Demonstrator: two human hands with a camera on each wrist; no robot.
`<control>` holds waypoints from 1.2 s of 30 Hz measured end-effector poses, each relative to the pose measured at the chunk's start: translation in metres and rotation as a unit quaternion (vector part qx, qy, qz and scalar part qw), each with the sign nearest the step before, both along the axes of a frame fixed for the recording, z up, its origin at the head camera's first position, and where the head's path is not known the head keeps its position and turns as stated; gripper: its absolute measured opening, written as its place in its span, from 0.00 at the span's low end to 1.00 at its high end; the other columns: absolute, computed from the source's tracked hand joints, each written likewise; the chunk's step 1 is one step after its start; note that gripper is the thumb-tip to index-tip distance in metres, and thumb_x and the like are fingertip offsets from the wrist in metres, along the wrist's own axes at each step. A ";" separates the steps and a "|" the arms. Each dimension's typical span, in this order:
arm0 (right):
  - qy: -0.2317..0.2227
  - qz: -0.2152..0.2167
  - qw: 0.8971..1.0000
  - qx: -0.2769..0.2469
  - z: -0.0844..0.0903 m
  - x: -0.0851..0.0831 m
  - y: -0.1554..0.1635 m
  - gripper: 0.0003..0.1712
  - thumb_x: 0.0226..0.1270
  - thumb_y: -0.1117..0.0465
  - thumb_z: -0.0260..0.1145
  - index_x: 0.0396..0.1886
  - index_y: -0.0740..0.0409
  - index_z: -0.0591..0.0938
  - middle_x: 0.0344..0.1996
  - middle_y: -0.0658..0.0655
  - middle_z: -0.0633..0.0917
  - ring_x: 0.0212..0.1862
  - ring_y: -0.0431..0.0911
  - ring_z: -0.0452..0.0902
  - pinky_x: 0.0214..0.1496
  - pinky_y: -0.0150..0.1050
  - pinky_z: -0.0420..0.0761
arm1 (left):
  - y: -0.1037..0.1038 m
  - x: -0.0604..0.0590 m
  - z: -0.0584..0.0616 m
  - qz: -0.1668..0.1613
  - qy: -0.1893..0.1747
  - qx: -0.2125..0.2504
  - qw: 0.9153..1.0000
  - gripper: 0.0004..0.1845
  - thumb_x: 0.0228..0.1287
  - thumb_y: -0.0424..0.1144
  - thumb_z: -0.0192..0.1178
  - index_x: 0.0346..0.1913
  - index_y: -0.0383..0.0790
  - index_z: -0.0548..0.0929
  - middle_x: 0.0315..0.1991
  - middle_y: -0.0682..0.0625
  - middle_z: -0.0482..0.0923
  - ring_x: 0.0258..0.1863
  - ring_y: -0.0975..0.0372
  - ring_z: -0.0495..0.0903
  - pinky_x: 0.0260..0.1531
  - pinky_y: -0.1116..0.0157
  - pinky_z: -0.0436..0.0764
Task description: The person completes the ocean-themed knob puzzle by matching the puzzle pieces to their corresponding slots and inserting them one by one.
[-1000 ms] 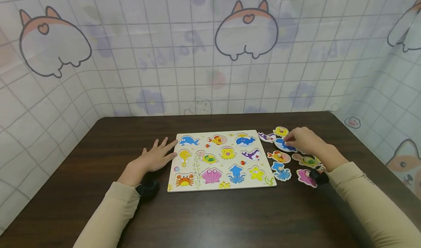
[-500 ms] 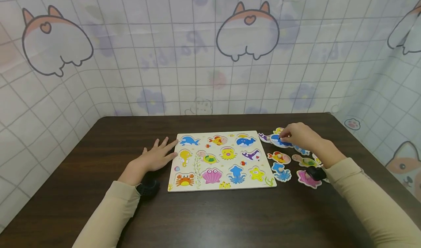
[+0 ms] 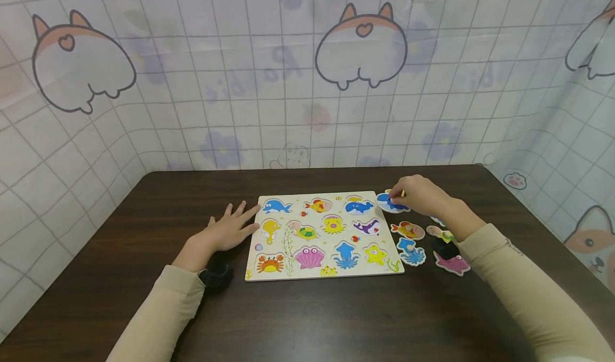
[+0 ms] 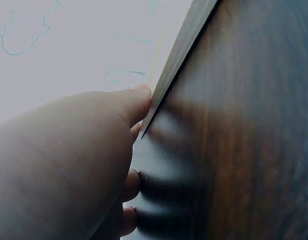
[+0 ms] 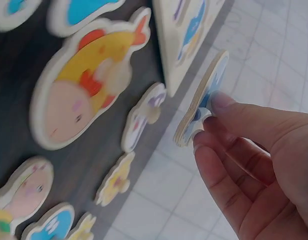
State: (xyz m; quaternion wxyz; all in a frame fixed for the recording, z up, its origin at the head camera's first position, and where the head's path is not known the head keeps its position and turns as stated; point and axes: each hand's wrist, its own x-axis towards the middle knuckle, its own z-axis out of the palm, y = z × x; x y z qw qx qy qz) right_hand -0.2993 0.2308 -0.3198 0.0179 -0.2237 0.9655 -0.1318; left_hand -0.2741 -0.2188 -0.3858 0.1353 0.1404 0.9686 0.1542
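Observation:
My left hand (image 3: 227,230) lies with fingers spread at the left side of a cream puzzle board (image 3: 365,272) printed with sea animals. In the left wrist view, the thumb (image 4: 136,104) touches the board's edge, with other fingertips on the table. Between thumb and fingers, my right hand (image 3: 425,195) pinches a blue whale puzzle piece (image 3: 384,203) by its knob, close to the board's upper right corner. From the right wrist view, the whale piece (image 5: 198,100) appears edge-on, raised above the other pieces.
Right of the board lie several knobbed pieces: a red-and-yellow fish (image 3: 407,230), a blue squid (image 3: 412,255), a pink piece (image 3: 454,266) and a turtle partly under the right arm. A purple whale piece (image 5: 139,122) and a yellow piece (image 5: 114,178) show in the right wrist view.
My right hand has lifted the blue whale piece from among the others and carried it left to the board's upper right corner. The left hand stays in place.

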 end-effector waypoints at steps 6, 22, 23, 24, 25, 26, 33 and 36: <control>0.009 0.013 1.000 -0.005 -0.001 -0.005 -0.013 0.10 0.71 0.70 0.68 0.48 0.68 0.89 0.45 0.64 0.88 0.44 0.54 0.83 0.51 0.51 0.85 | 0.000 -0.001 -0.001 0.001 0.000 0.000 1.000 0.37 0.82 0.59 0.42 0.84 0.49 0.49 0.82 0.34 0.38 0.78 0.32 0.35 0.64 0.23 0.38; -0.001 0.023 1.000 0.014 -0.005 -0.015 -0.048 0.10 0.71 0.67 0.69 0.48 0.63 0.90 0.46 0.61 0.87 0.46 0.53 0.83 0.52 0.48 0.85 | 0.000 0.001 -0.001 0.003 0.004 0.001 1.000 0.37 0.82 0.59 0.43 0.84 0.49 0.50 0.82 0.33 0.39 0.78 0.31 0.36 0.64 0.23 0.38; 0.000 0.025 1.000 0.018 -0.006 -0.016 -0.049 0.10 0.71 0.67 0.69 0.48 0.63 0.90 0.46 0.61 0.87 0.47 0.53 0.83 0.53 0.48 0.84 | 0.000 0.001 -0.001 0.003 0.003 0.002 1.000 0.37 0.82 0.59 0.43 0.84 0.49 0.50 0.82 0.33 0.39 0.78 0.31 0.36 0.64 0.23 0.38; -0.001 0.027 0.999 0.018 -0.006 -0.016 -0.051 0.10 0.71 0.67 0.70 0.48 0.63 0.90 0.47 0.61 0.87 0.48 0.54 0.83 0.53 0.49 0.84 | 0.000 0.001 -0.001 0.002 0.003 0.002 1.000 0.37 0.82 0.59 0.43 0.84 0.48 0.50 0.82 0.33 0.39 0.78 0.31 0.36 0.64 0.23 0.38; -0.002 0.028 0.999 0.018 -0.007 -0.017 -0.053 0.10 0.71 0.67 0.70 0.48 0.63 0.90 0.47 0.61 0.87 0.49 0.54 0.83 0.54 0.49 0.84 | 0.000 0.001 -0.001 0.002 0.003 0.003 1.000 0.37 0.82 0.59 0.43 0.84 0.48 0.50 0.82 0.33 0.39 0.78 0.31 0.36 0.64 0.23 0.38; -0.003 0.029 0.999 0.020 -0.007 -0.018 -0.055 0.10 0.71 0.67 0.70 0.49 0.63 0.90 0.47 0.61 0.87 0.49 0.55 0.83 0.54 0.49 0.84 | 0.000 0.001 -0.001 0.002 0.003 0.003 1.000 0.37 0.82 0.59 0.43 0.84 0.48 0.50 0.82 0.33 0.39 0.78 0.31 0.36 0.64 0.23 0.38; -0.014 0.022 0.999 0.025 -0.009 -0.022 -0.066 0.11 0.72 0.65 0.69 0.50 0.62 0.90 0.49 0.60 0.87 0.51 0.54 0.83 0.57 0.50 0.82 | -0.001 0.000 -0.001 0.001 0.003 0.003 1.000 0.37 0.82 0.59 0.43 0.84 0.48 0.50 0.82 0.33 0.39 0.78 0.32 0.36 0.64 0.23 0.38; -0.021 0.020 0.999 0.021 -0.010 -0.022 -0.068 0.11 0.72 0.65 0.70 0.51 0.62 0.90 0.48 0.60 0.88 0.50 0.53 0.84 0.57 0.50 0.82 | 0.000 0.000 -0.001 0.001 0.003 0.002 1.000 0.37 0.82 0.60 0.43 0.84 0.49 0.50 0.82 0.34 0.39 0.78 0.32 0.36 0.64 0.23 0.38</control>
